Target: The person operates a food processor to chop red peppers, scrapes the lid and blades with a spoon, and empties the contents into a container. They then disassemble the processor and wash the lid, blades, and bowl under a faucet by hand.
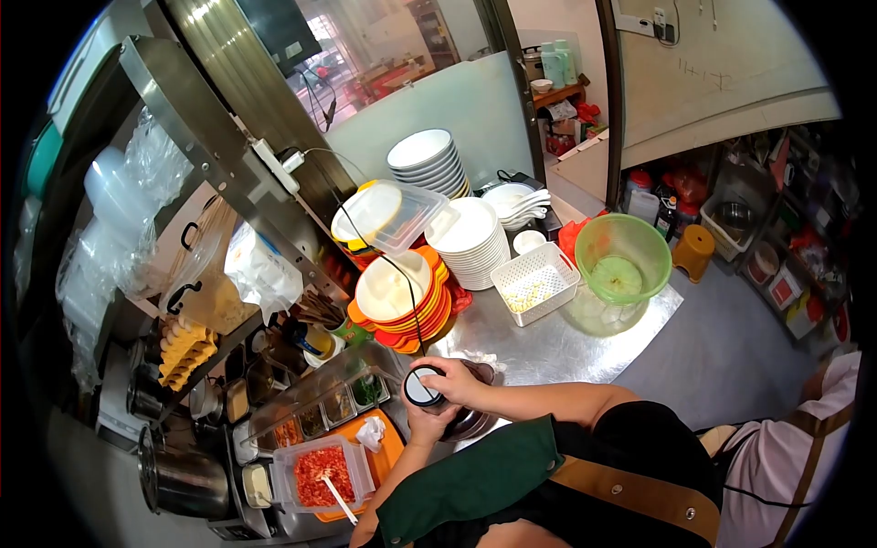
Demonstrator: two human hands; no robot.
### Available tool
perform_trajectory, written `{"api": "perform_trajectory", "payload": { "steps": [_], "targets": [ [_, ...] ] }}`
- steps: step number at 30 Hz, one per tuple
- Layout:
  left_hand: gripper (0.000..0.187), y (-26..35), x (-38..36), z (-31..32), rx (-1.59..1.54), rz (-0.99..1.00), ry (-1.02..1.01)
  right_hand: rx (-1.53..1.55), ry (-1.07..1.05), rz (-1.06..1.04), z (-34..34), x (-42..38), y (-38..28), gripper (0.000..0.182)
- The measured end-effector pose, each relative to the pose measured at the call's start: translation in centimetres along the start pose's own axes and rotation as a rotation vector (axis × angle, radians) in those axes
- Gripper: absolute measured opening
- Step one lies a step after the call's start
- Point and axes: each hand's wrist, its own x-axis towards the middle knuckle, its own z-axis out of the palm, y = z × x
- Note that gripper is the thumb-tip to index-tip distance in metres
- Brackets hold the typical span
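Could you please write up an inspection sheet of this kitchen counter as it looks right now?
Surface: steel counter, shiny, bare in the middle.
Job's things: round white-lidded container over a dark bowl at the counter's near edge.
Clutter: stacked white plates, white bowls, orange plates, white basket, green colander, clear lidded box, tub of chopped red chilli with a spoon.
Grippers: right hand grips the container from above; left hand supports it from below.
Cables: black cable runs across the orange plates; white power strip on the steel post.
Surroundings: condiment trays, steel pot, orange stool on the floor.
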Motion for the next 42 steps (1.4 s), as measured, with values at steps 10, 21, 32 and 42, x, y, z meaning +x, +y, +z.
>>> {"api": "perform_trajectory", "payload": {
  "steps": [10, 21, 32, 42],
  "targets": [
    [0.091, 0.2, 0.0, -0.2, 0.086, -0.014, -0.006, -0.004, -0.006, 0.013, 0.2, 0.0, -0.2, 0.029],
    [0.093, -0.4, 0.0, -0.1, 0.074, 0.018, 0.032, 0.038, -0.077, -0.101, -0.8, -0.1, 1.2, 0.034],
    [0.086, 0.5, 0.0, 0.0, 0.050, -0.026, 0.010, -0.067, 0.010, -0.105, -0.4, -0.3, 1.6, 0.031],
    [0.081, 0.6, 0.0, 0.0, 0.038, -0.006, 0.026, -0.098, 0.045, -0.068, 0.0, -0.1, 1.5, 0.030]
  ]
}}
